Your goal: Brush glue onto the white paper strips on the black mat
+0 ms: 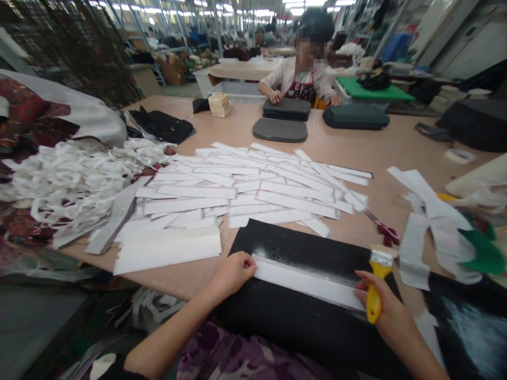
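A long white strip (304, 282) lies across a black sheet (285, 322) in front of me, with whitish smears on the sheet just above it. My left hand (236, 272) pinches the strip's left end between thumb and fingers. At the opposite end, my right hand (382, 301) has its fingertips on the strip while also holding a yellow-handled paintbrush (374, 295), bristles pointing away from me. Just beyond the sheet spreads a loose pile of similar white strips (253, 184). A wider white piece (170, 248) sits left of my left hand.
White ribbon scraps (75, 184) heap at the left. Red-handled scissors (386, 232) lie right of the pile, near white offcuts (435, 227). Across the table, a person (299, 68) stands with a hand on stacked dark panels (285, 108). A tape roll (459, 155) rests far right.
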The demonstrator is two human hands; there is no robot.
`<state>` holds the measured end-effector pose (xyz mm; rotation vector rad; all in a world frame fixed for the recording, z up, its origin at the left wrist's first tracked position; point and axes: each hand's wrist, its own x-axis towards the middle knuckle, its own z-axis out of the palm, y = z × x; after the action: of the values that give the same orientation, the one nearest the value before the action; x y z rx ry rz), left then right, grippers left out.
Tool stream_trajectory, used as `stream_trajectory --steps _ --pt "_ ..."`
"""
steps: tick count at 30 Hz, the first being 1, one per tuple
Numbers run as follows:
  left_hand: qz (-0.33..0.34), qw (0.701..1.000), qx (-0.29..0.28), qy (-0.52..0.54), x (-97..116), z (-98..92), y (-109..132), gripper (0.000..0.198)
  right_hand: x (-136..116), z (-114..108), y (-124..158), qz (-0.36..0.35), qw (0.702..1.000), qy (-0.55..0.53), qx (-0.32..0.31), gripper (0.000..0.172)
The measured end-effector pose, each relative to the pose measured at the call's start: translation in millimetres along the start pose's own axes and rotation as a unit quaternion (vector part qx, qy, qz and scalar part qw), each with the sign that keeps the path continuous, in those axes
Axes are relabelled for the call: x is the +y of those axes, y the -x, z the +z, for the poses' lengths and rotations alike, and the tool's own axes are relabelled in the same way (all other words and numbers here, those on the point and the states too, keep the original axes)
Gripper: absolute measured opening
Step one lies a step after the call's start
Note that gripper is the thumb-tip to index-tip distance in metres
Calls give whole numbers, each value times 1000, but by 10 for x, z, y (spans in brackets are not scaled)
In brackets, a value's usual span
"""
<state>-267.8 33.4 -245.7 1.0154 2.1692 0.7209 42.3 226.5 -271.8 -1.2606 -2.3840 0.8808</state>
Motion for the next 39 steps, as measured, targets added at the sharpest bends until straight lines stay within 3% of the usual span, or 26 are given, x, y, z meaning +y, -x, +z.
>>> stream_trajectory --steps 9,17,31,39 --pt "20 998 22 -57 34 43 43 10 -31 72 108 -68 994 37 71 36" --pt "20 992 -7 -123 -82 81 -24 19 -133 117 210 -70 988 47 130 34" --pt "22 992 -1 -123 -155 74 -67 27 -105 170 244 -99 983 91 127 45" --pt "37 986 2 -164 -196 112 -69 26 -248 170 270 -128 956 238 114 47"
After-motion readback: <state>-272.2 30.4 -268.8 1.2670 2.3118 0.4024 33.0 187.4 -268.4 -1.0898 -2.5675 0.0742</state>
